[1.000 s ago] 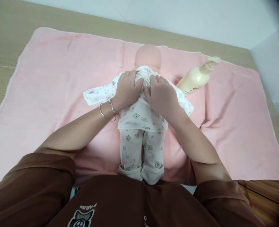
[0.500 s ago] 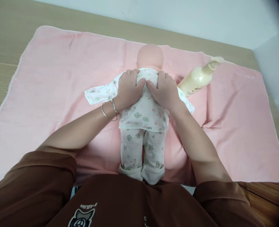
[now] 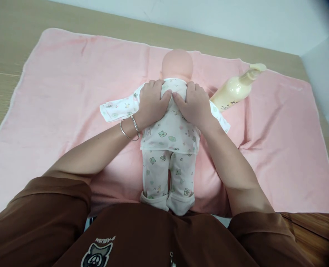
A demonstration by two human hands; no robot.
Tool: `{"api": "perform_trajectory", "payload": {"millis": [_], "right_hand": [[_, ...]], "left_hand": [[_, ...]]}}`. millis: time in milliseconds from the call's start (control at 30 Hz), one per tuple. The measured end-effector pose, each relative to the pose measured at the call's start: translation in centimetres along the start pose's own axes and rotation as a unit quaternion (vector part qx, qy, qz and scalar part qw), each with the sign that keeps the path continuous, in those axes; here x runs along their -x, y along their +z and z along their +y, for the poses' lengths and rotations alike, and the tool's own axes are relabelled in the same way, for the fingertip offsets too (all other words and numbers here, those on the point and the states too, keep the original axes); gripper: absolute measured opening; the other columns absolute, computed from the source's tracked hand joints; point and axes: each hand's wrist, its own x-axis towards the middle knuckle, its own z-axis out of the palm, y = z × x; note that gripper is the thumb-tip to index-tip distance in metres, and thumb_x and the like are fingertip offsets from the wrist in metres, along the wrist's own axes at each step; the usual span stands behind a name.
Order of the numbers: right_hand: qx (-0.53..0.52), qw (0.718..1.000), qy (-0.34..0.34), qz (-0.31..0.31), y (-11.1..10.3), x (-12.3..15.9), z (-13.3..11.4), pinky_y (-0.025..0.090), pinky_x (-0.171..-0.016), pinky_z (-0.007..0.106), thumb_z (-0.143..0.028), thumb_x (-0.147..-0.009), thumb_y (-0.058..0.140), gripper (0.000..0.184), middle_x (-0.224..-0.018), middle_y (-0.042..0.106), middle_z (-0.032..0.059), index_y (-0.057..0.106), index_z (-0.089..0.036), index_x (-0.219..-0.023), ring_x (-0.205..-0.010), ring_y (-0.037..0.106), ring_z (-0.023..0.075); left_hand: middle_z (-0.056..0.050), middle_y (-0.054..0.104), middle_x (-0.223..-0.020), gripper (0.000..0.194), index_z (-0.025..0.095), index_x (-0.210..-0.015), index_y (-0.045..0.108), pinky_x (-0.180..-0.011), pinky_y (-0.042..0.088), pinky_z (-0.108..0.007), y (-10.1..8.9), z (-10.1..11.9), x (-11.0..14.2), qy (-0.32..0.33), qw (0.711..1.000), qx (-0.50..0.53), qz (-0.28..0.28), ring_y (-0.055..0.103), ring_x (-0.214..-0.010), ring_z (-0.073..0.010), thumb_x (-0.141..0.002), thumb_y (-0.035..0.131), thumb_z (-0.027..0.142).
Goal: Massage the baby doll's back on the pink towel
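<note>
A baby doll [image 3: 170, 139] lies on its front, the back of its bald head towards me, dressed in a white top and trousers with small printed animals. Over its left-side shoulder, my left hand [image 3: 153, 102] is closed, with the thumb on the upper back. My right hand [image 3: 196, 105] grips the other shoulder the same way, its thumb close to the left one. The fingertips are partly hidden over the shoulders. Both sleeves stretch out sideways from under my hands. Two thin silver bangles [image 3: 131, 128] circle my left wrist.
Beneath the doll a pink blanket [image 3: 78, 81] with pale edging covers much of the wooden table [image 3: 3, 40]. A cream pump bottle [image 3: 234, 89] lies tilted to the right, beside the doll's sleeve. Behind the table rises a white wall [image 3: 237, 22].
</note>
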Motion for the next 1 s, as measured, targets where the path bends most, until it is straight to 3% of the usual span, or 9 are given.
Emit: {"api": "perform_trajectory", "payload": {"millis": [400, 667, 833, 1000], "right_hand": [[0.005, 1.0, 0.001, -0.015, -0.1, 0.0, 0.0, 0.049, -0.098, 0.055, -0.057, -0.105, 0.041, 0.045, -0.113, 0.062, 0.0168, 0.053, -0.015, -0.114, -0.112, 0.06, 0.0381], [-0.026, 0.998, -0.025, -0.055, -1.4, -0.2, 0.6, 0.052, -0.097, 0.055, -0.051, -0.109, 0.038, 0.041, -0.117, 0.065, 0.0167, 0.054, -0.014, -0.118, -0.113, 0.063, 0.0374], [0.015, 0.998, -0.049, -0.045, -2.4, 0.8, -0.4, 0.052, -0.099, 0.052, -0.042, -0.111, 0.035, 0.04, -0.113, 0.069, 0.0182, 0.059, -0.011, -0.117, -0.112, 0.064, 0.0366], [0.042, 0.993, -0.108, -0.039, -3.5, 2.5, -2.1, 0.051, -0.103, 0.05, -0.028, -0.104, 0.044, 0.034, -0.128, 0.066, 0.0216, 0.057, -0.007, -0.128, -0.123, 0.06, 0.0368]], "left_hand": [[-0.015, 0.065, -0.118, 0.024, 0.02, -0.127, 0.059, -0.11, 0.043, -0.05, 0.3, -0.6, -0.1, 0.033, 0.999, -0.031, 0.0, 0.058, -0.122, -0.0369, -0.104, 0.054, 0.026], [-0.015, 0.063, -0.115, 0.022, 0.018, -0.117, 0.06, -0.099, 0.049, -0.048, -2.4, 2.4, 2.1, 0.146, 0.983, -0.108, -0.011, 0.059, -0.111, -0.0354, -0.102, 0.046, 0.012], [-0.011, 0.065, -0.102, 0.016, 0.023, -0.101, 0.061, -0.097, 0.051, -0.047, -1.9, 1.0, 0.3, 0.106, 0.993, -0.029, -0.034, 0.062, -0.104, -0.0326, -0.097, 0.05, 0.012], [-0.011, 0.066, -0.097, 0.011, 0.021, -0.095, 0.061, -0.098, 0.05, -0.048, -1.4, 0.3, -0.7, 0.073, 0.996, -0.024, -0.046, 0.062, -0.102, -0.034, -0.095, 0.052, 0.015]]}}
